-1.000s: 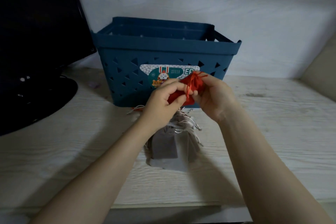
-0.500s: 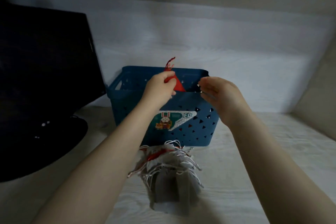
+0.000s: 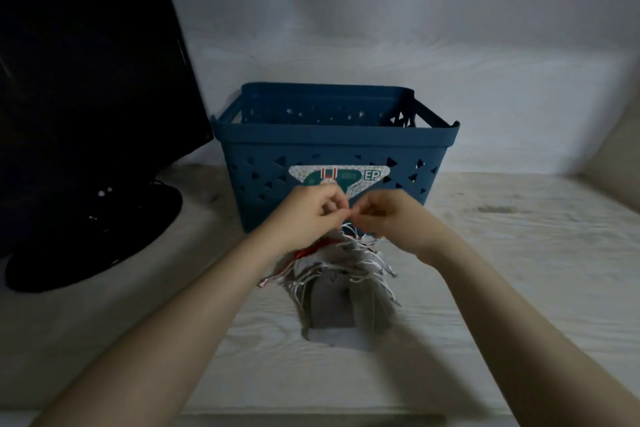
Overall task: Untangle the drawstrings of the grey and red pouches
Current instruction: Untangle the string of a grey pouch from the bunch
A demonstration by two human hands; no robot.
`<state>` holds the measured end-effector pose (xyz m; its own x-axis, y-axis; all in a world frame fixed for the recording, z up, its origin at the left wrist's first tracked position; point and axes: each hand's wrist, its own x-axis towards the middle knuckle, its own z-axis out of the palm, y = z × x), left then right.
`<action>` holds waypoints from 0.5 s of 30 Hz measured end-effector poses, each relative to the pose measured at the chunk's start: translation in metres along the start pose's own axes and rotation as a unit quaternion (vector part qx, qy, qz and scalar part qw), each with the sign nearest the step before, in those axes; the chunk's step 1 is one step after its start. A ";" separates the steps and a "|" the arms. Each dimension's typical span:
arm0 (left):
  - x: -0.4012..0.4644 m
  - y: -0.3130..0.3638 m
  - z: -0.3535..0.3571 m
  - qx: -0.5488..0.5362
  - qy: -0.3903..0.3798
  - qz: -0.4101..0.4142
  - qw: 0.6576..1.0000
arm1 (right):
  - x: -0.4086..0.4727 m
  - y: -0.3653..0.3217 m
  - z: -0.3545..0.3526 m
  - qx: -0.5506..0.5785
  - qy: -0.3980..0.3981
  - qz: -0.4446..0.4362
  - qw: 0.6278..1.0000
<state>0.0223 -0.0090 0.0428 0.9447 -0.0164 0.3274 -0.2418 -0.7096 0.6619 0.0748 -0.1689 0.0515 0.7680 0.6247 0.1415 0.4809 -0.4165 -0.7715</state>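
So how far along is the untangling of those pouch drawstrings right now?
Done: nothing that shows; no freed pouch can be seen in the blue basket, though its floor is hidden. In hand: the left hand and right hand pinch white drawstrings above the pile. Left: the grey pouches lie heaped with strings crossed, and a red pouch peeks from underneath, so most remains.

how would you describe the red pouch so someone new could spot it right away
Start at the blue plastic basket standing on the pale wooden table. Directly in front of it lies a heap of grey pouches with pale drawstrings. The red pouch shows only as a sliver at the heap's upper left edge, just under the left hand, the only red among the grey.
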 end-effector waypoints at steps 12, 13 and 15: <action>-0.042 -0.035 0.012 0.052 -0.131 -0.055 0.988 | -0.033 0.030 0.043 -0.184 -0.016 -0.090 0.979; -0.042 -0.036 0.012 0.069 -0.130 -0.048 0.988 | -0.033 0.034 0.044 -0.196 -0.013 -0.095 0.976; -0.043 -0.037 0.014 0.084 -0.111 -0.033 0.990 | -0.033 0.040 0.046 -0.186 0.001 -0.107 0.977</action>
<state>-0.0069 0.0083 -0.0049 0.9871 -0.1078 0.1187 -0.1557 -0.8209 0.5494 0.0494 -0.1765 -0.0126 0.6335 0.7230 0.2758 0.7508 -0.4880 -0.4452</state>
